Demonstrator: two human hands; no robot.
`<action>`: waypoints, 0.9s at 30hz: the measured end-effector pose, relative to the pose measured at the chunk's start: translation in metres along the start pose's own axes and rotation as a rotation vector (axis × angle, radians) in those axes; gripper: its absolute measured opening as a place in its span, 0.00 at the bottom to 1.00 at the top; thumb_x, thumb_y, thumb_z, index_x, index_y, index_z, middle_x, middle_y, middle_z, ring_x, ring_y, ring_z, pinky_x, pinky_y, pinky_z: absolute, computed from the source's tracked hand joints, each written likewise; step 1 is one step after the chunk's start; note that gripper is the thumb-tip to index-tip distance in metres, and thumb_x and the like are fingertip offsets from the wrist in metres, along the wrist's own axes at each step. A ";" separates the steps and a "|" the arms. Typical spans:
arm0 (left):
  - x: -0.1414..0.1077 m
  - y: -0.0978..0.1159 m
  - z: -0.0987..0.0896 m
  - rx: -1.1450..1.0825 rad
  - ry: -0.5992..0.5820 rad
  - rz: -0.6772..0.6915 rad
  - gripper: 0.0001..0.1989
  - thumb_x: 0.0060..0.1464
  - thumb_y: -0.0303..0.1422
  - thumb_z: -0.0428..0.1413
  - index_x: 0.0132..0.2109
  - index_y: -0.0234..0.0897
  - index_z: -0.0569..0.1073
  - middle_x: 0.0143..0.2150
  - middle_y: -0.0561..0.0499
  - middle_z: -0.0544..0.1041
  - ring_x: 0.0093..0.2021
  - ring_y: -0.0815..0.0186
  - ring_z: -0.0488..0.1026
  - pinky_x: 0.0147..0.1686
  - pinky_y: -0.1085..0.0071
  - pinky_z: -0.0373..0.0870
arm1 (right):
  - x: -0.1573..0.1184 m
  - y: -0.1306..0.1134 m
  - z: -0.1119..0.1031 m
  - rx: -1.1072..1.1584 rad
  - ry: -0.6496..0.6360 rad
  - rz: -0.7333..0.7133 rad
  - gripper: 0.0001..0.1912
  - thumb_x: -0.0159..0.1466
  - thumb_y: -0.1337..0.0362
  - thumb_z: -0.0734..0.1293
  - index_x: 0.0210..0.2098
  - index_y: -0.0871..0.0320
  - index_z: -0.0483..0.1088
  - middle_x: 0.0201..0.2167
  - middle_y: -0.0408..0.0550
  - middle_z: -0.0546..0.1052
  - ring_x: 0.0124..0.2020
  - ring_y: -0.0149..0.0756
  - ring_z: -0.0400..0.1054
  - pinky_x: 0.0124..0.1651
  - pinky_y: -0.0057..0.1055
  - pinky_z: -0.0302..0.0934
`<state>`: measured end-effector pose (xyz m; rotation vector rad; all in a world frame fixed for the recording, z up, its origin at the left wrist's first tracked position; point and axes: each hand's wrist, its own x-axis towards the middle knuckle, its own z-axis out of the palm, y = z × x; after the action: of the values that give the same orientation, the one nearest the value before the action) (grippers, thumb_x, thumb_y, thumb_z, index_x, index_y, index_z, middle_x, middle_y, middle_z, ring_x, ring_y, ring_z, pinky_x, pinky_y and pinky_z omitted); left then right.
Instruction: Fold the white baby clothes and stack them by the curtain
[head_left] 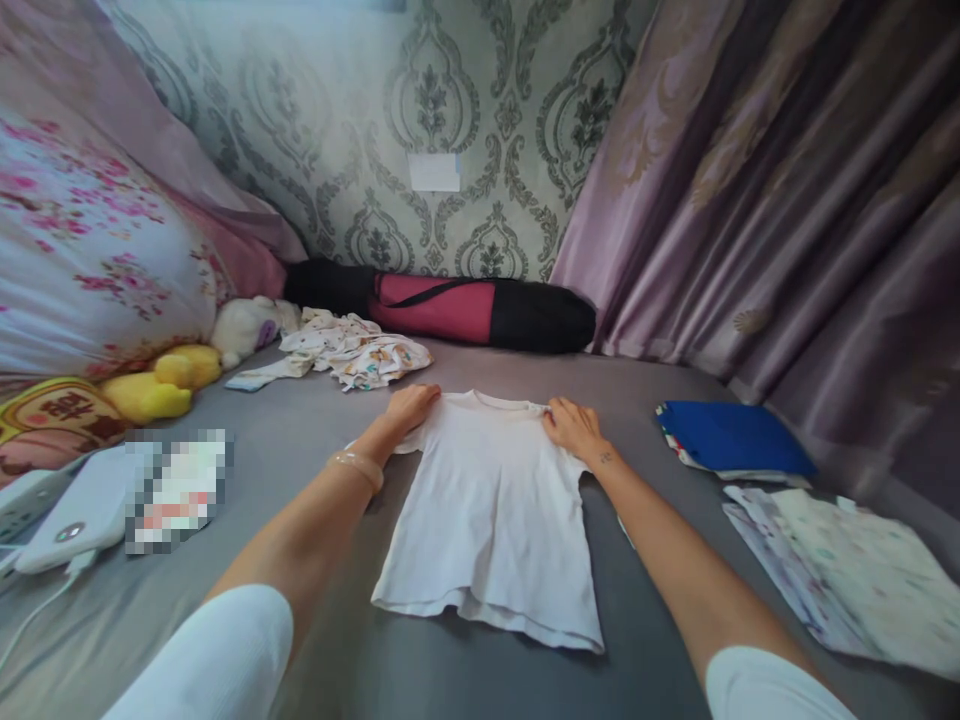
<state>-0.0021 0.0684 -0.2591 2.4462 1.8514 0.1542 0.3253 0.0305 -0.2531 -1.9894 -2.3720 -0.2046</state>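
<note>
A small white shirt [499, 510] lies spread on the grey bed sheet [300, 470], its neckline away from me and its hem toward me. At its left shoulder, my left hand [414, 405] has its fingers closed on the fabric. My right hand [574, 428] grips the opposite shoulder, close to the collar. Both sleeves are partly hidden by my hands and forearms. The hem is slightly wavy, with the front and back layers showing apart.
Crumpled patterned clothes [360, 350] lie beyond my left hand. A black and red long bag [442, 308] rests along the wall. Folded blue cloth [735, 438] and folded patterned clothes [862, 570] sit at right. At left are a yellow plush toy [157, 385] and a white power bank [90, 510] with a cable.
</note>
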 end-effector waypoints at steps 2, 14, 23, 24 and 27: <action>0.003 -0.001 0.000 0.002 0.004 -0.003 0.19 0.65 0.38 0.40 0.52 0.41 0.72 0.49 0.43 0.77 0.47 0.58 0.75 0.42 0.69 0.68 | 0.003 0.002 0.002 0.003 0.010 0.004 0.14 0.68 0.61 0.54 0.44 0.59 0.68 0.45 0.54 0.75 0.45 0.42 0.70 0.43 0.33 0.57; 0.014 0.009 -0.010 0.084 -0.023 -0.091 0.17 0.61 0.37 0.48 0.52 0.35 0.72 0.51 0.37 0.74 0.52 0.50 0.71 0.48 0.60 0.66 | 0.020 0.030 0.007 0.575 -0.140 0.152 0.16 0.67 0.56 0.60 0.45 0.59 0.71 0.46 0.53 0.76 0.47 0.39 0.69 0.49 0.30 0.60; -0.018 0.022 -0.016 -0.090 -0.059 0.338 0.22 0.60 0.39 0.49 0.60 0.39 0.65 0.60 0.42 0.69 0.58 0.55 0.66 0.56 0.61 0.61 | -0.060 0.109 -0.019 0.905 -0.344 0.425 0.22 0.67 0.48 0.59 0.38 0.62 0.72 0.34 0.51 0.78 0.30 0.31 0.70 0.28 0.22 0.62; -0.023 0.026 -0.015 -0.113 -0.083 0.383 0.22 0.60 0.39 0.49 0.60 0.40 0.66 0.60 0.42 0.69 0.58 0.56 0.66 0.56 0.62 0.61 | -0.074 0.112 -0.020 0.869 -0.379 0.392 0.22 0.65 0.47 0.61 0.37 0.61 0.72 0.33 0.50 0.77 0.29 0.31 0.69 0.27 0.22 0.61; -0.040 0.042 -0.014 -0.135 -0.138 0.431 0.22 0.60 0.39 0.49 0.59 0.40 0.66 0.59 0.42 0.69 0.59 0.56 0.66 0.57 0.63 0.61 | -0.107 0.114 -0.019 0.766 -0.414 0.297 0.22 0.58 0.47 0.69 0.39 0.60 0.72 0.31 0.46 0.76 0.29 0.30 0.67 0.26 0.21 0.58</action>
<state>0.0255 0.0185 -0.2414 2.6438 1.1991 0.1242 0.4552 -0.0573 -0.2376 -2.0264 -1.8240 1.0406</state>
